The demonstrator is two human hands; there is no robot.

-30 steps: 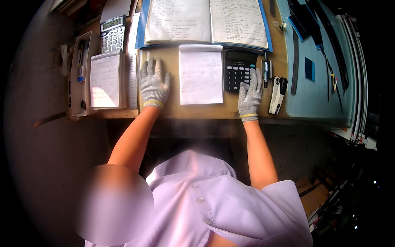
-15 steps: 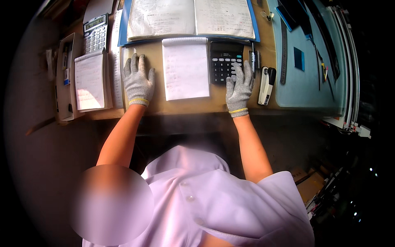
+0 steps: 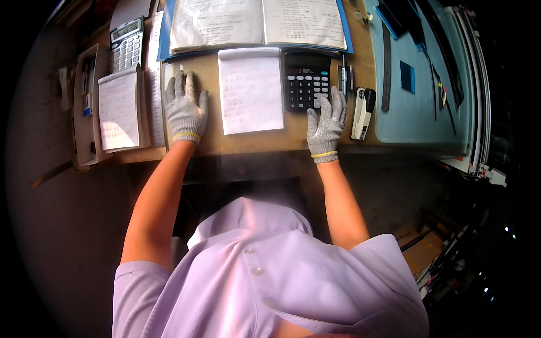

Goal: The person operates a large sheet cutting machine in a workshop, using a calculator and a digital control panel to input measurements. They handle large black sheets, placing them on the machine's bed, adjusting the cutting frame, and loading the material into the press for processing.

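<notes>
My left hand, in a grey knit glove with a yellow cuff edge, lies flat on the desk with its fingers spread. It holds nothing. Just right of it lies a notepad with faint handwriting. My right hand, gloved the same way, rests at the lower right corner of a black calculator. Its fingers are stretched and slightly bent, the fingertips near or over the lower right keys; whether they touch cannot be told. Beyond the notepad an open ledger in a blue cover lies across the desk.
A white and black stapler and pens lie right of my right hand. Farther right is a blue-green mat with a dark ruler. On the left are a second notepad, a silver calculator and an open box.
My right hand has drawn back a little toward me, uncovering more calculator keys. My left hand stays flat on the desk. The whole view has shifted slightly.
</notes>
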